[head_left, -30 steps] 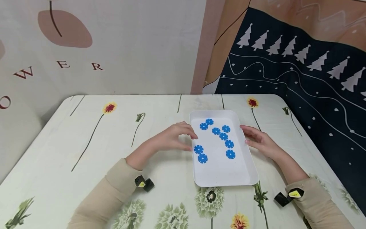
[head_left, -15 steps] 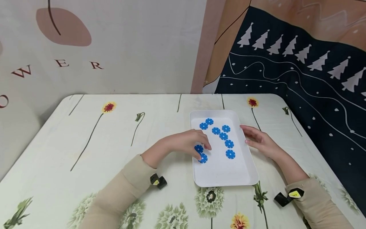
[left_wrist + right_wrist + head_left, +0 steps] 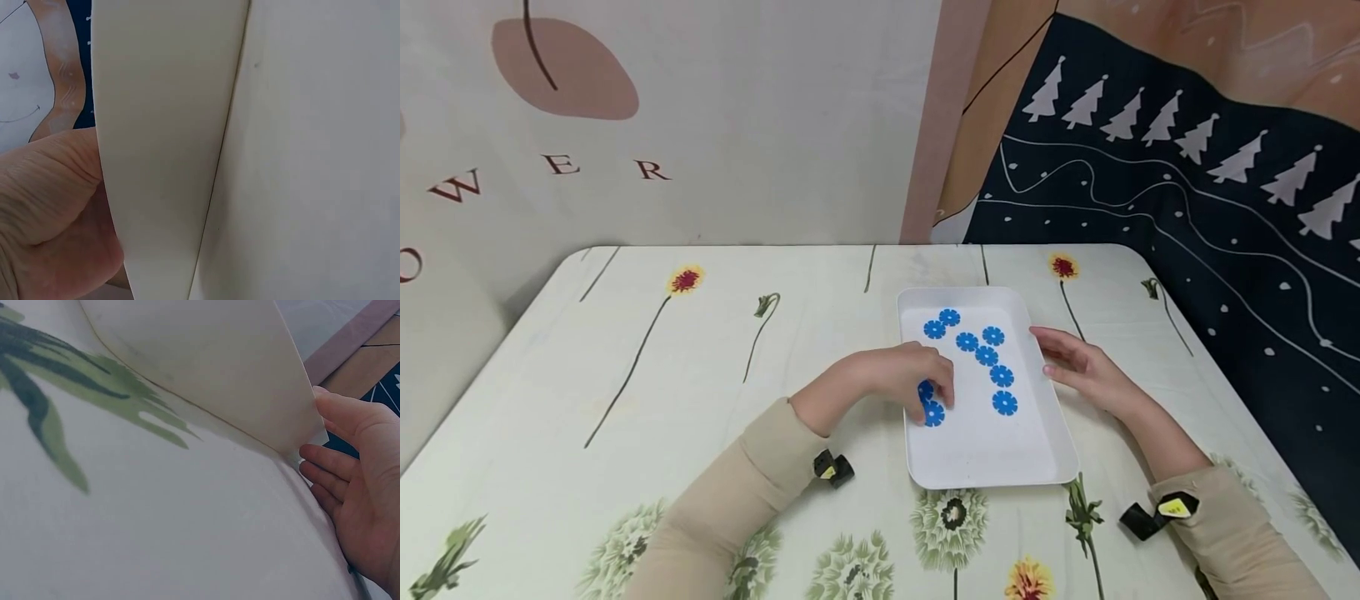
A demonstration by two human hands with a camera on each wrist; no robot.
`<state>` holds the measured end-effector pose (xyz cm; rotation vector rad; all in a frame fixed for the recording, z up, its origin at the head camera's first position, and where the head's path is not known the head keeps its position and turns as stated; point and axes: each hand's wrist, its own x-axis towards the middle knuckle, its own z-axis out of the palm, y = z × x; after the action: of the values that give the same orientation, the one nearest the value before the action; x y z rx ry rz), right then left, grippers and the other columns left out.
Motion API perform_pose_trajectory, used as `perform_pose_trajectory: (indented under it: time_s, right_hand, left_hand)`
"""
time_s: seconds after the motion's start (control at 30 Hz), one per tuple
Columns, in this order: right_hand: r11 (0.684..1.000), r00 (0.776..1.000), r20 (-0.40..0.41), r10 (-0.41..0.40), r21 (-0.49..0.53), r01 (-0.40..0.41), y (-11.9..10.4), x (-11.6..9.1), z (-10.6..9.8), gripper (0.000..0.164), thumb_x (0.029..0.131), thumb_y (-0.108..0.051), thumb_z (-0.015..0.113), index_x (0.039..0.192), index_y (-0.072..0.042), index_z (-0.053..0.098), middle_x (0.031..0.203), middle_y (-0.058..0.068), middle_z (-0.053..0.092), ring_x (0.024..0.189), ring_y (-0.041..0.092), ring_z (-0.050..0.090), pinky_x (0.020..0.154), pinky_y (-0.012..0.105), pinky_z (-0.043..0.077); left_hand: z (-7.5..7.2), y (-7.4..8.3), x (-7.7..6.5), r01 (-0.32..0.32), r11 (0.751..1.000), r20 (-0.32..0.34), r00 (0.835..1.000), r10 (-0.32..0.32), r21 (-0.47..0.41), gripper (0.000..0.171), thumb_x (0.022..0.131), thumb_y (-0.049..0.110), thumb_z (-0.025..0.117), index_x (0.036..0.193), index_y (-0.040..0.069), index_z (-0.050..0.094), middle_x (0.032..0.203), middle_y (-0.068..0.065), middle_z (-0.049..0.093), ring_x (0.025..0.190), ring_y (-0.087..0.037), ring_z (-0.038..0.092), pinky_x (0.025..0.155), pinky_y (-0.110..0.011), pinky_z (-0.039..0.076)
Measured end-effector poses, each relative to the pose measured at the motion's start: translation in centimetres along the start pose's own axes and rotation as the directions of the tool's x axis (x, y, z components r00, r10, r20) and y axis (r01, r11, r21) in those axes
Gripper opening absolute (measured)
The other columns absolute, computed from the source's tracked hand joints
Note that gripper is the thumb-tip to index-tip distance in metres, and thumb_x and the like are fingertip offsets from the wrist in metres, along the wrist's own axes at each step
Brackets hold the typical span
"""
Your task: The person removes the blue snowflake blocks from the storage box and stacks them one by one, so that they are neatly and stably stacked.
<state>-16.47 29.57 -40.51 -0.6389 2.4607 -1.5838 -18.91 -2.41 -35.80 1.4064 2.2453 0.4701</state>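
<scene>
Several blue notched building discs [image 3: 1002,376] lie in a shallow white tray [image 3: 977,462] in the head view. My left hand [image 3: 906,371] reaches over the tray's left edge, its fingers and thumb curled round a pair of blue discs [image 3: 933,413], which they partly hide. At the tray's right edge, my right hand [image 3: 1088,371] has its fingers loosely extended against the rim. In the right wrist view, the thumb [image 3: 353,412] touches the tray wall [image 3: 206,356] while the other fingers lie below it. The tray wall [image 3: 162,150] hides the left fingertips in the left wrist view.
A flower-printed cloth [image 3: 820,308] covers the table around and under the tray. Behind the table hang a pale printed cloth [image 3: 775,125] and a dark cloth with white trees [image 3: 1195,225].
My left hand has moved right, from the tray's left rim to over the two lower-left discs, and its fingers have come down around them. The right hand has stayed put.
</scene>
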Motion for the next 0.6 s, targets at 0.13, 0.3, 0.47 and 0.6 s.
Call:
perform_pose_trajectory:
  time_s: [0.13,0.3,0.47,0.6]
  right_hand:
    - [1.0,1.0,0.0,-0.001,-0.002,0.001,0.15,0.01,0.0,0.052,0.095,-0.004,0.057,0.143,0.004,0.037,0.141,0.026,0.04,0.12,0.001,0.044,0.096,0.013,0.034]
    - [1.0,1.0,-0.005,0.005,-0.011,-0.005,0.29,-0.02,0.02,0.052,0.095,-0.005,0.058,0.143,0.004,0.038,0.141,0.026,0.04,0.12,0.003,0.044,0.096,0.013,0.034]
    - [1.0,1.0,-0.008,0.019,-0.015,-0.019,0.25,-0.07,0.01,0.053,0.095,-0.007,0.058,0.143,0.003,0.038,0.142,0.026,0.04,0.12,0.002,0.044,0.096,0.013,0.034]
    - [1.0,1.0,-0.011,0.022,-0.017,-0.022,0.25,-0.05,0.0,0.053,0.096,-0.008,0.058,0.143,0.003,0.037,0.142,0.026,0.04,0.12,0.0,0.043,0.096,0.012,0.033]
  left_hand:
    - [0.16,0.24,0.17,0.035,0.999,0.004,0.999,-0.035,0.041,0.033,0.071,0.013,0.085,0.1,0.022,0.072,0.095,0.015,0.058,0.094,-0.007,0.049,0.089,-0.027,0.033]
    - [0.21,0.46,0.32,0.057,0.996,0.004,0.998,-0.058,0.062,0.03,0.07,0.015,0.086,0.096,0.022,0.071,0.092,0.015,0.057,0.093,-0.007,0.048,0.088,-0.028,0.032]
    - [0.23,0.54,0.25,0.051,0.996,-0.002,0.999,-0.051,0.068,0.026,0.071,0.015,0.084,0.093,0.022,0.073,0.09,0.014,0.059,0.092,-0.008,0.048,0.087,-0.028,0.031]
    - [0.32,0.46,0.15,0.036,0.997,-0.017,0.999,-0.034,0.071,0.025,0.071,0.014,0.083,0.093,0.021,0.073,0.089,0.015,0.06,0.091,-0.007,0.049,0.086,-0.028,0.032]
